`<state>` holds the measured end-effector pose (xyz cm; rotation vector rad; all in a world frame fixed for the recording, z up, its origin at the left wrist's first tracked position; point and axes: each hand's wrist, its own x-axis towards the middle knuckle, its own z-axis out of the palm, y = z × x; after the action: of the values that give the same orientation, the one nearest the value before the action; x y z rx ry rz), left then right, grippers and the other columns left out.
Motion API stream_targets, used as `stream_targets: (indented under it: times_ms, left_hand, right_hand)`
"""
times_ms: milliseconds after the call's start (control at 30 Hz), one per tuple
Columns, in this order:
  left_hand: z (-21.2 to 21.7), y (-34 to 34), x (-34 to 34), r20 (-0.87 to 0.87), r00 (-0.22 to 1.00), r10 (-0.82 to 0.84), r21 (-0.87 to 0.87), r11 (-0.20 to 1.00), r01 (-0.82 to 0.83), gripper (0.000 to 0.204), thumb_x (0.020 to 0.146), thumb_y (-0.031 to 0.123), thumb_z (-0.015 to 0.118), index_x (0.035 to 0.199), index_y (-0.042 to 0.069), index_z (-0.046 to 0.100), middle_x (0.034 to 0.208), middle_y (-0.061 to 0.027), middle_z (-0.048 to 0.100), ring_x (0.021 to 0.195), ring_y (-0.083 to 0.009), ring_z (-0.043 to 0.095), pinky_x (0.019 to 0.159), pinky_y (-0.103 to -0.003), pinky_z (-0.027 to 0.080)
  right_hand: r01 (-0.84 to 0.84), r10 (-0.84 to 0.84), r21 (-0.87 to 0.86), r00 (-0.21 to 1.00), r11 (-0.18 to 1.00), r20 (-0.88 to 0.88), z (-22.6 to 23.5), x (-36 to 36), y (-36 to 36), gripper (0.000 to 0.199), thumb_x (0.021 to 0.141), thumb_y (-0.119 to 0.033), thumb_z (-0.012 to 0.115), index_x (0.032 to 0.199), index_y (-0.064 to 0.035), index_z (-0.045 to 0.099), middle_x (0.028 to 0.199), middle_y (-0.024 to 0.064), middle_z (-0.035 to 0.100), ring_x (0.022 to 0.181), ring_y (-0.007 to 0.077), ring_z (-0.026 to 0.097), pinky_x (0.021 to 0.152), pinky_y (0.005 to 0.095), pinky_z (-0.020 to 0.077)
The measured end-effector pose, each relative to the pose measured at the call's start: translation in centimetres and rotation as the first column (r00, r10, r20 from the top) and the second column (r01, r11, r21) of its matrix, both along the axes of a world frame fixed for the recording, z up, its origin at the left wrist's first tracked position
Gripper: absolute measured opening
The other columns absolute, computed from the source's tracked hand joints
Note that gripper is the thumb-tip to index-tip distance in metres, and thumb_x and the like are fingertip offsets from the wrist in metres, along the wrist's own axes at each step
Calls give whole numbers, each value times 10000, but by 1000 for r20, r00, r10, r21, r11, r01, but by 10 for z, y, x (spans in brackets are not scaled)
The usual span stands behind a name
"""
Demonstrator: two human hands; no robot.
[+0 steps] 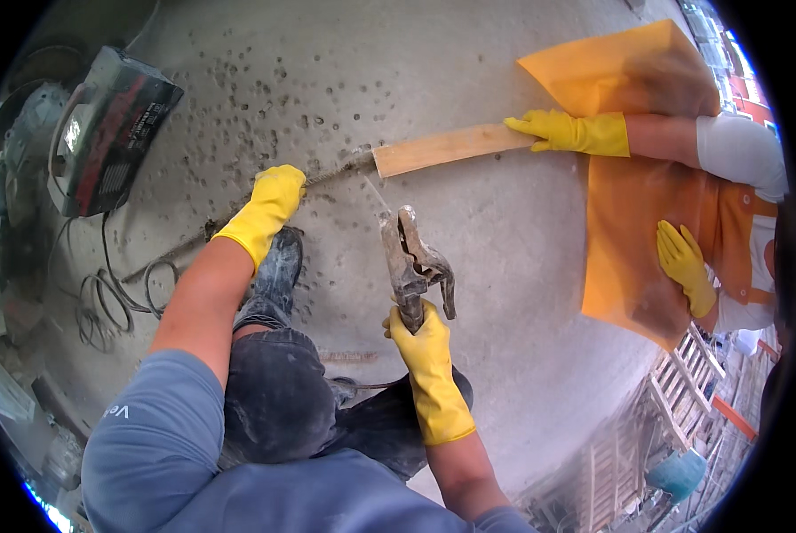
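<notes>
My left hand, in a yellow rubber glove, is closed around a long ribbed steel bar low over the concrete floor. The bar runs from the lower left up to a wooden board, whose near end covers or meets it. In my gloved right hand is the handle of a worn welding electrode holder, jaws pointing away from me. A thin welding electrode sticks out of the jaws toward the bar near the board's end; whether it touches cannot be told. A co-worker's yellow-gloved hand grips the board's far end.
A welding machine stands at the left, with coiled cable beside it. The co-worker, at the right, wears an orange apron. Wooden pallets and a teal bucket are at the lower right. Dark spots dot the floor.
</notes>
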<state>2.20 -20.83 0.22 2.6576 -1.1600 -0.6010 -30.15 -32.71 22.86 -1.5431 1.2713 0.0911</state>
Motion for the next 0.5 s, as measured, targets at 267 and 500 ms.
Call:
stream_targets:
  times_ms: [267, 500]
  left_hand:
    - [-8, 7, -8, -35, 997, 72, -120, 990, -76, 225, 897, 293, 833, 951, 95, 740, 1031, -156, 739, 1024, -423, 719, 854, -552, 573]
    - [-18, 11, -9, -35, 995, 89, -173, 980, -94, 226, 898, 285, 833, 940, 92, 722, 1045, -162, 727, 1022, -422, 711, 844, -551, 570]
  right_hand:
    - [-29, 29, -31, 1000, 999, 1, -3, -3, 2, 328, 1000, -126, 757, 1264, 57, 693, 898, 116, 786, 776, 160, 755, 750, 321, 622]
    - [-41, 41, -35, 999, 999, -23, -5, 1, 2, 364, 982, -178, 813, 1247, 39, 693, 888, 91, 817, 807, 143, 790, 780, 304, 617]
